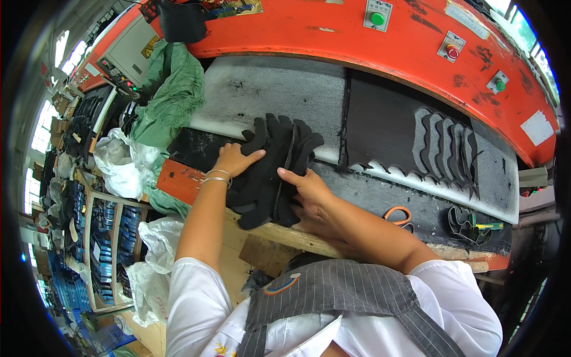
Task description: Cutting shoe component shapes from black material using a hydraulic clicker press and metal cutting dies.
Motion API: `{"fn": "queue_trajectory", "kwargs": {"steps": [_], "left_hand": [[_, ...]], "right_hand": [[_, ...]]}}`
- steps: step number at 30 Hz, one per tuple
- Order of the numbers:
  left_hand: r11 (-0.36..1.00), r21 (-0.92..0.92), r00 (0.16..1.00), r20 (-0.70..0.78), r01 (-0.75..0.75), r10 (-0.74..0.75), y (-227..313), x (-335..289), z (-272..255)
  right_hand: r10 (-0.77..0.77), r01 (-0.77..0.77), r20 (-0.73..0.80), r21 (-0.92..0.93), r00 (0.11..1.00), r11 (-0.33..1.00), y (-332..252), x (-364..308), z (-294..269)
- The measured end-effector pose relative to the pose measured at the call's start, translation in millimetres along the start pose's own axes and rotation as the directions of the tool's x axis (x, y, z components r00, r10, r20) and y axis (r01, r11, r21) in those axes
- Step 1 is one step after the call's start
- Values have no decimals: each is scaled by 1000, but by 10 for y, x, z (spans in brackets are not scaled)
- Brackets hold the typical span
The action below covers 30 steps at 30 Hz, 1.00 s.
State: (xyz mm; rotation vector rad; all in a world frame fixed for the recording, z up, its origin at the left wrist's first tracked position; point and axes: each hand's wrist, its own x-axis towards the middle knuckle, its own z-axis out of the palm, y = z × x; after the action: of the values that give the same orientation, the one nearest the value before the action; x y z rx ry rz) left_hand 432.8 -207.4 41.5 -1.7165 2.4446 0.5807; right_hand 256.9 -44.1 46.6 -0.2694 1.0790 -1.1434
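Observation:
A thick bundle of black cut pieces [269,172] with wavy edges, likely foam or rubber sheet, stands between my hands at the front edge of the bench. My left hand [235,160] grips its left side, the thumb lying across the top. On the bundle's right side, my right hand [308,189] presses with the thumb in front, its other fingers mostly hidden. Some pieces fan outward at the top and bottom. Further right, a black sheet [386,122] lies on the white cutting board [267,83], with several scalloped strips [447,146] cut beside it.
Orange-handled scissors [397,211] and a wavy metal cutting die [465,227] rest on the bench's dark front ledge. Behind stands the orange machine beam [333,35] with push buttons. Green cloth [169,89], white sacks [122,160] and a shelf of blue pieces [107,238] are at left.

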Motion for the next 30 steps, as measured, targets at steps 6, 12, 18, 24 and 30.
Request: {"fn": "queue_trajectory", "kwargs": {"steps": [6, 12, 18, 24, 30], "left_hand": [[755, -621, 929, 367, 212, 40, -81, -1, 45], [324, -905, 937, 329, 275, 122, 115, -616, 72], [121, -976, 983, 180, 184, -36, 448, -1406, 67], [584, -812, 977, -142, -25, -157, 684, -2543, -57], [598, -802, 814, -352, -8, -462, 872, -4240, 585]], "right_hand": [[-164, 158, 40, 126, 986, 979, 144, 301, 310], [-142, 122, 155, 130, 978, 984, 76, 176, 207], [-183, 189, 380, 22, 907, 982, 44, -253, 121], [-300, 456, 642, -89, 706, 885, 370, -800, -9], [-161, 503, 786, -209, 596, 839, 1217, -1780, 141]]}}
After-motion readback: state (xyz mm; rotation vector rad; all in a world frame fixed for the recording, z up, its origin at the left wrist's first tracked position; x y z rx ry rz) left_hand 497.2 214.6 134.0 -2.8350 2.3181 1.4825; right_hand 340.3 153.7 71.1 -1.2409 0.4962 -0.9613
